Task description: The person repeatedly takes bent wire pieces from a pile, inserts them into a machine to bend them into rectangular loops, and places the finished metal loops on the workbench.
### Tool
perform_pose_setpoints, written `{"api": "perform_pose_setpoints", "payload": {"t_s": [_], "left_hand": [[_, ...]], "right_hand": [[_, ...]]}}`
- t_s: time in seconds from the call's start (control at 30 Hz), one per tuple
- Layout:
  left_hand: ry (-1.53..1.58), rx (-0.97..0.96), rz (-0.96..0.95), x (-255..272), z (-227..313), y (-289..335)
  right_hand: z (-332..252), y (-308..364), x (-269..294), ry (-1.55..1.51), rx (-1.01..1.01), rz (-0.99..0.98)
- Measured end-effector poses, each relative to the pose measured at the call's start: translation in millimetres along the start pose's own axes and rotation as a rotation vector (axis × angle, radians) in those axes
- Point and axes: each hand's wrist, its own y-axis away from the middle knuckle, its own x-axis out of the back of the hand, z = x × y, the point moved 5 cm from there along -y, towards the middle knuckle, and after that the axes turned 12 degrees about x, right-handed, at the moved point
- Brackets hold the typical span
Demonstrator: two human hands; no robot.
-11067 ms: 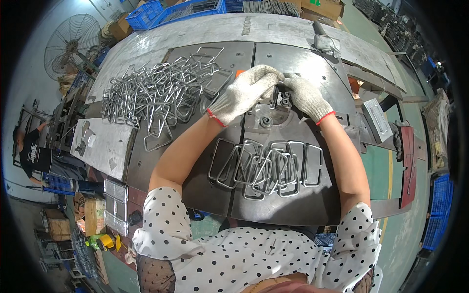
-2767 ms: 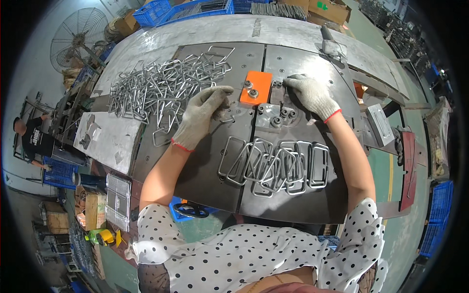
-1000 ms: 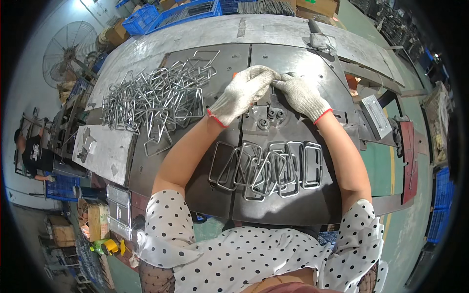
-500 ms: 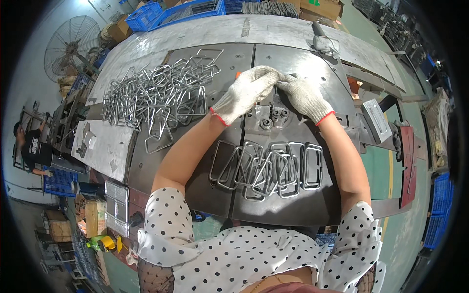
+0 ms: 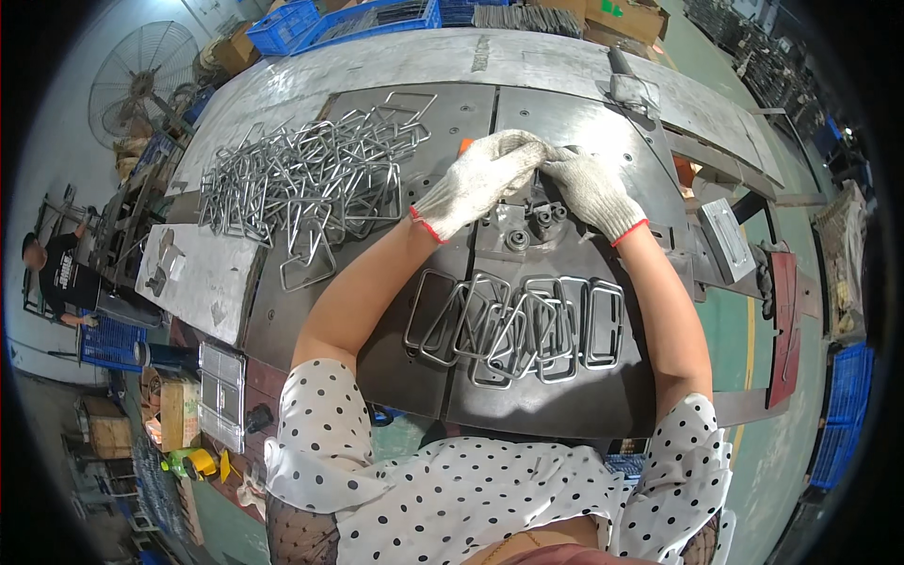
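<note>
White knit gloves with red cuffs cover both my hands. My left hand (image 5: 482, 185) and my right hand (image 5: 593, 193) meet at the far side of a small metal fixture (image 5: 516, 237) with round posts, bolted to the steel table (image 5: 405, 391). The fingers of both are closed together; what they pinch, if anything, is hidden by the gloves. A small orange part (image 5: 465, 145) peeks out behind my left hand. Between my forearms, several bent-wire rectangular frames (image 5: 541, 330) lie overlapping near the table's front. A large tangled heap of similar wire frames (image 5: 306, 179) sits to the left.
A pale metal plate (image 5: 200, 287) adjoins the table's left side. At the far right lies a dark cylindrical tool (image 5: 619, 64). Blue crates (image 5: 282, 26) line the back, with a cardboard box (image 5: 626, 17). A person (image 5: 64, 273) stands far left, near a large fan (image 5: 141, 83).
The whole view has shifted slightly. Both hands stay together at the fixture, with only a small shift of the fingers. The wire frames lie as before.
</note>
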Motion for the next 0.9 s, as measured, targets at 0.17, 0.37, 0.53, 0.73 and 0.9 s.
{"api": "perform_pose_setpoints", "payload": {"t_s": [0.17,0.37,0.53,0.73,0.9], "left_hand": [[-0.032,0.004,0.004,2,1,3],[-0.082,0.013,0.030,-3,5,4],[-0.065,0.031,0.050,-1,5,6],[-0.062,0.060,0.060,-5,11,11],[-0.161,0.034,0.096,1,13,11]], "right_hand": [[-7,-2,7,-0.023,-0.029,-0.043],[-6,2,11,-0.029,-0.033,-0.045],[-13,-2,16,-0.077,-0.112,-0.141],[-11,0,16,-0.048,-0.068,-0.053],[-15,-3,16,-0.082,-0.098,-0.065]]}}
